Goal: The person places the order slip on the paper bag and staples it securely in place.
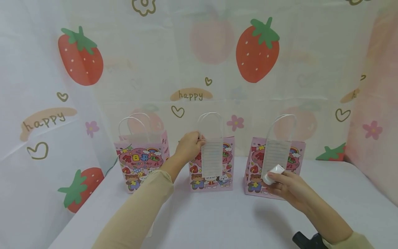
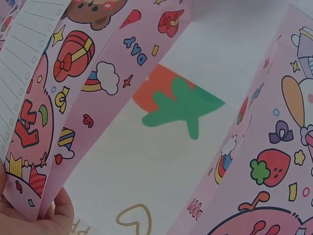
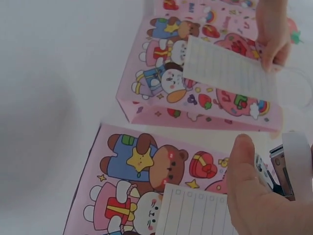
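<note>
My left hand (image 1: 190, 145) pinches the top edge of the middle pink paper gift bag (image 1: 196, 178) together with a lined paper sheet (image 1: 212, 159), which hangs over the bag's front. In the left wrist view the thumb and fingers of this hand (image 2: 56, 213) are at the bag's top corner beside the sheet (image 2: 24, 54). In my right hand (image 1: 290, 188) is a small white stapler (image 1: 274, 173), held in front of the right gift bag (image 1: 252, 173). Its metal end (image 3: 280, 166) shows in the right wrist view. Another lined sheet (image 1: 277, 152) hangs on the right bag.
A left gift bag (image 1: 136, 173) with no sheet visible stands behind my left forearm. All three bags have white loop handles and stand upright on a white table (image 1: 211, 221). A black object (image 1: 308, 240) is by my right wrist. A strawberry-printed curtain (image 1: 149, 72) hangs behind.
</note>
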`<action>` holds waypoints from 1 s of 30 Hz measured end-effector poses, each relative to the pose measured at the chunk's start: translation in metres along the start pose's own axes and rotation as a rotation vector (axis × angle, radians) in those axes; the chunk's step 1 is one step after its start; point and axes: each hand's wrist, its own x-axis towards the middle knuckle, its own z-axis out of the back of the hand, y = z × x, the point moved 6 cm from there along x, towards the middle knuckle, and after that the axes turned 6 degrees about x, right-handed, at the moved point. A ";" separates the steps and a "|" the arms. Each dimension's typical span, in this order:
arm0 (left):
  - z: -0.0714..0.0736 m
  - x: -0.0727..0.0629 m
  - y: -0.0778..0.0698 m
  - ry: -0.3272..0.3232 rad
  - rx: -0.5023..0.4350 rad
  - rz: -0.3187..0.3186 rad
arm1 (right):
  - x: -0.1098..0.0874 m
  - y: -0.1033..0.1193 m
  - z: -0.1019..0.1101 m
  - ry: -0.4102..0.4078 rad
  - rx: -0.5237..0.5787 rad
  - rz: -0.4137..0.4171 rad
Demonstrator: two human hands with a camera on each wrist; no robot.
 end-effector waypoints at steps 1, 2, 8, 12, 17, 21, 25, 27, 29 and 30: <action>0.000 0.000 0.000 0.000 -0.001 0.001 | 0.001 0.001 -0.002 0.008 -0.022 0.007; 0.000 0.000 0.001 0.000 -0.002 0.001 | 0.002 0.002 -0.005 0.013 -0.041 0.015; 0.000 -0.001 0.002 -0.001 -0.012 -0.001 | 0.006 0.010 -0.019 -0.006 -0.156 0.046; 0.001 -0.001 0.002 -0.005 -0.017 -0.001 | 0.011 0.015 -0.030 -0.032 -0.192 0.055; -0.001 0.000 0.003 -0.010 -0.026 -0.007 | 0.017 0.021 -0.042 -0.074 -0.168 0.047; -0.002 0.001 0.004 -0.009 -0.034 -0.007 | 0.022 0.025 -0.049 -0.074 -0.151 0.044; -0.002 0.001 0.003 0.002 -0.035 0.008 | 0.025 0.030 -0.054 -0.058 -0.149 0.044; -0.002 0.001 0.003 0.006 -0.033 0.013 | 0.026 0.032 -0.057 -0.058 -0.153 0.050; -0.002 0.001 0.003 0.002 -0.029 0.007 | 0.028 0.034 -0.061 -0.058 -0.166 0.064; -0.002 0.001 0.004 0.002 -0.031 0.006 | 0.030 0.035 -0.062 -0.057 -0.180 0.072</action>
